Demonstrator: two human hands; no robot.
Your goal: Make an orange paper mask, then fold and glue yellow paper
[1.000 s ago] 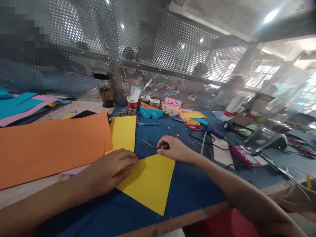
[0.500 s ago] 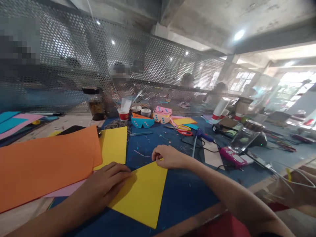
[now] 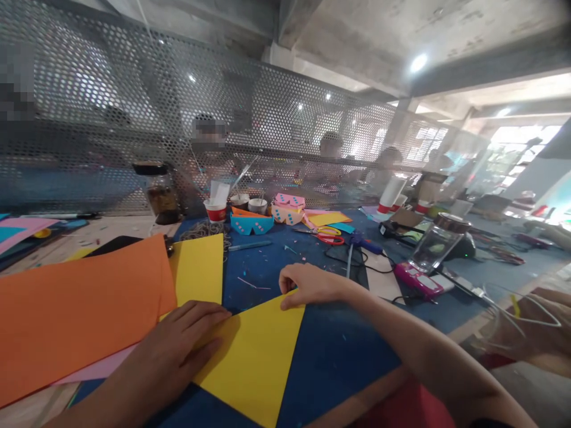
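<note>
A yellow foam or card sheet (image 3: 252, 356) lies at an angle on the blue table covering, right in front of me. My left hand (image 3: 191, 339) rests flat on its left side, fingers stretched out together. At the sheet's far right corner, my right hand (image 3: 307, 284) pinches the edge between thumb and curled fingers. A second yellow sheet (image 3: 199, 267) lies just beyond my left hand, partly under large orange sheets (image 3: 80, 315). A pink sheet (image 3: 100, 365) peeks out from below the orange ones.
Scissors (image 3: 329, 238), a blue glue gun (image 3: 366, 242) with its cord, and a magenta device (image 3: 419, 280) lie to the right. Paper glasses (image 3: 252, 223), a red-and-white cup (image 3: 216, 211) and a dark-lidded jar (image 3: 159, 196) stand before a perforated metal screen (image 3: 267, 119).
The view has turned a little, so most things sit further left. My right thumb has come down onto the sheet's corner, with the fingers still curled there. My left hand stays on the sheet.
</note>
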